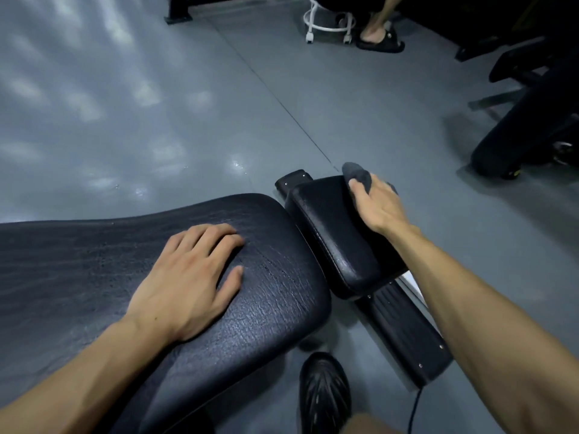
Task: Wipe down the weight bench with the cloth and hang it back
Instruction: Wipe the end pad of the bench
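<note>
The weight bench has a long black padded backrest (78,261) running in from the left and a smaller black seat pad (329,233) to its right. My left hand (188,277) lies flat on the backrest near its right end, fingers apart, holding nothing. My right hand (377,205) grips a dark grey cloth (357,175) and presses it on the far right corner of the seat pad. Most of the cloth is hidden under the hand.
A black base plate (407,333) of the bench lies on the grey floor (156,104) under my right forearm. My black shoe (324,393) is at the bottom. Another person's sandalled foot (379,37) and a white wheeled stool (329,23) are at the top, a black chair (526,114) at right.
</note>
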The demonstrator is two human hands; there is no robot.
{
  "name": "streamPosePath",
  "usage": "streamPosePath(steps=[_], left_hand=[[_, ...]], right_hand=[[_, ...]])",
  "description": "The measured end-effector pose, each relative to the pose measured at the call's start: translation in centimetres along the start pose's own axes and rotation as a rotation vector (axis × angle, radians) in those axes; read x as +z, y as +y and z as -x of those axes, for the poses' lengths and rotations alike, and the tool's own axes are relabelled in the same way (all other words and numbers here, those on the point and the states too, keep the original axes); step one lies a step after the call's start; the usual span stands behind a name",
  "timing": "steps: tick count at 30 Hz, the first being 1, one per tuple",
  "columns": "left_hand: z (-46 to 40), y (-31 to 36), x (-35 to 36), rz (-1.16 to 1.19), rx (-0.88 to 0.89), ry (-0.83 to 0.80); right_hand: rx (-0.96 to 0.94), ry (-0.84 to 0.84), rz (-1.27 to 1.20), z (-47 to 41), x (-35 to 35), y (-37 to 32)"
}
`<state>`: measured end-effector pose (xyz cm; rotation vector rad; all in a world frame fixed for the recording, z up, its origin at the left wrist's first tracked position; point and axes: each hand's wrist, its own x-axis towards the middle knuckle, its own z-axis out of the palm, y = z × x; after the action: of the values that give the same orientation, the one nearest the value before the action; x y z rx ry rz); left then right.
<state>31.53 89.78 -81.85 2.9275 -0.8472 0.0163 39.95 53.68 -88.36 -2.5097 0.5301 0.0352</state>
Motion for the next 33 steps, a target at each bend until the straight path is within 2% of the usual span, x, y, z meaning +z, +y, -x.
streamPosePath(steps=[3,4,6,10,13,16,18,21,22,24,26,28,29,31,33], left_hand=[[0.0,0.2,0.0,-0.024,0.007,0.004],[0.0,0.2,-0.1,-0.030,0.006,0.002],[0.0,0.4,-0.2,-0.041,0.013,0.000],[0.2,0.7,-0.5,-0.054,0.017,-0.011],[0.2,0.8,-0.5,-0.042,0.017,-0.008],[0.3,0.6,-0.5,-0.025,0.021,0.004],[0.2,0.4,-0.4,-0.020,0.021,0.005],[0.2,0.5,-0.6,-0.012,0.018,0.006],[0.2,0.5,-0.6,-0.010,0.016,0.006],[0.3,0.6,-0.8,-0.012,0.012,-0.005],[0.4,0.7,-1.0,-0.006,0.001,-0.014],[0.5,0.9,-1.2,-0.005,-0.004,-0.020],[0.5,0.9,-1.2,-0.009,-0.005,-0.023],[0.5,1.0,-1.2,-0.013,-0.006,-0.023],[0.5,1.0,-1.2,-0.008,-0.007,-0.027]], right_hand=[[0.283,-0.029,-0.044,2.8,-1.5,4.7],[0.335,-0.020,-0.079,4.2,-1.7,5.6],[0.318,0.063,-0.129,7.0,-1.4,6.0],[-0.017,0.203,-0.056,14.3,1.8,2.6],[-0.323,0.166,-0.034,20.4,4.6,0.6],[-0.469,0.123,-0.023,20.3,3.8,1.5],[-0.385,0.142,-0.049,17.1,2.7,1.4],[-0.061,0.114,-0.088,12.1,1.2,-0.1],[-0.013,0.115,-0.052,11.7,1.3,-0.5],[-0.052,0.147,-0.047,14.0,2.0,-0.9],[-0.127,0.180,-0.219,18.7,2.6,-0.6],[-0.123,0.133,-0.429,23.6,3.5,0.5],[-0.043,0.111,-0.582,25.5,3.6,0.8],[0.282,0.116,-1.099,27.7,3.7,1.8],[0.557,0.179,-1.508,29.1,3.7,3.1]])
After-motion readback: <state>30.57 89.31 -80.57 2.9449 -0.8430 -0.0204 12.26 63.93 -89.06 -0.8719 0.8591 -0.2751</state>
